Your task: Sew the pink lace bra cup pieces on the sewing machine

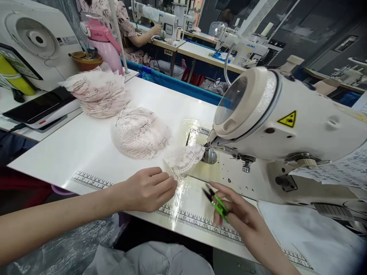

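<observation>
My right hand (241,217) is wrapped around green thread snips (219,208), whose dark blades point up and left. Over the table, my left hand (151,189) is closed, knuckles up; what its fingertips pinch, if anything, is hidden. Just beyond those fingers lies a small white lace piece (186,159), its far end at the needle area of the sewing machine (258,107). Loose threads trail from the lace near my left fingertips. A rounded pile of pale lace pieces (140,133) sits behind my left hand.
Another stack of pale lace pieces (100,91) stands farther back, near a pink bottle (103,46) and a black phone (40,107). A printed ruler (200,221) runs along the table's front edge. White cloth (309,233) lies at right. Another person's arm (145,36) reaches toward a machine behind.
</observation>
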`<act>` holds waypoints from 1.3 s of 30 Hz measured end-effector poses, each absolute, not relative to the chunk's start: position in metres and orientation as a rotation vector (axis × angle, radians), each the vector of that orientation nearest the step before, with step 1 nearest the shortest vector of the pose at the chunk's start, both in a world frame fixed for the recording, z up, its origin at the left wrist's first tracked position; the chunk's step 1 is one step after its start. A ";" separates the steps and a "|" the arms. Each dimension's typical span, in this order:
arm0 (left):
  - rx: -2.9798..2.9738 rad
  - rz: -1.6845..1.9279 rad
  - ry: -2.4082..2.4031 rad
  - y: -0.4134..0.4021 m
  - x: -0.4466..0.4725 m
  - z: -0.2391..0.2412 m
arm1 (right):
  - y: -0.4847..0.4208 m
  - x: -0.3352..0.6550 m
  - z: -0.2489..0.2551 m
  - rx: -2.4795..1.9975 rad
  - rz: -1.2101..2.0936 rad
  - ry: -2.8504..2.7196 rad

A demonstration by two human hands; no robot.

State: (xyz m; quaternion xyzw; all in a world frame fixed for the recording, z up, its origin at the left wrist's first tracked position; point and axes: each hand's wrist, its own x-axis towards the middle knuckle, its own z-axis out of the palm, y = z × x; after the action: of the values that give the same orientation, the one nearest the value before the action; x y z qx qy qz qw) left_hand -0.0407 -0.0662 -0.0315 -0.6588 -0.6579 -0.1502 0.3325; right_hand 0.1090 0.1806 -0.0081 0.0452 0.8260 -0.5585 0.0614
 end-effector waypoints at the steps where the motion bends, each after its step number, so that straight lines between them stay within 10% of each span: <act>1: -1.729 -0.414 -1.720 -0.068 -0.039 -0.032 | 0.175 0.106 -0.006 0.102 -1.656 2.518; 12: -1.757 -0.476 -1.708 -0.078 -0.034 -0.038 | 0.132 0.077 -0.007 -0.781 0.145 3.407; 39: -1.598 -0.484 -2.182 -0.184 0.026 -0.053 | 0.204 0.095 -0.019 -0.291 0.451 3.485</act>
State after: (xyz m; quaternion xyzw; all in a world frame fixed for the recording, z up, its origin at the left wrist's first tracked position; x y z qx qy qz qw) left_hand 0.0256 -0.1844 -0.0531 -0.5702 -0.7789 -0.1728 0.1958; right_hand 0.0954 0.2043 -0.0190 -0.0811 0.9701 0.1256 -0.1911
